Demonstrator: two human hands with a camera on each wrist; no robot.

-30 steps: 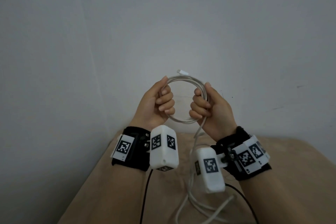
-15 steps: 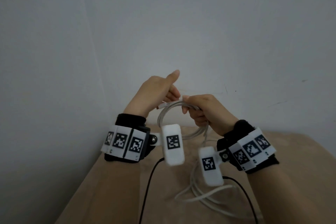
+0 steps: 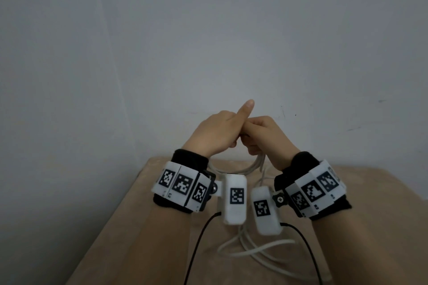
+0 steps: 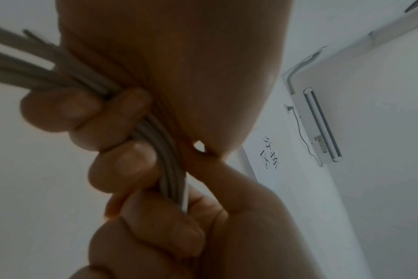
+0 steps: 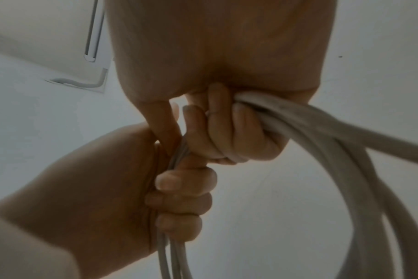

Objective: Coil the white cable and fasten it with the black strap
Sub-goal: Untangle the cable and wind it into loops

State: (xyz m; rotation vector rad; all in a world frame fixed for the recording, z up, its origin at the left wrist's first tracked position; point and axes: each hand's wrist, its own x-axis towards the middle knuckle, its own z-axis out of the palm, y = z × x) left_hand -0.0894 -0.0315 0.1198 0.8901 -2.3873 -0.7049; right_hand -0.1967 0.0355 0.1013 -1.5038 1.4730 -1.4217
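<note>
black wristbands (image 3: 190, 157), checkered white marker blocks (image 3: 183, 184), white camera pods (image 3: 234, 199)

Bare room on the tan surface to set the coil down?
Left strip of the tan surface, between its left edge and the left hand's forearm, shows bare. Far right beyond the right hand's forearm too. Middle is crowded: loose white cable.

Hands (image 3: 240, 136) now together, coil (image 3: 234, 169) lower.

Handwritten characters on wall paper sheet (image 4: 270, 152), unreadable
</note>
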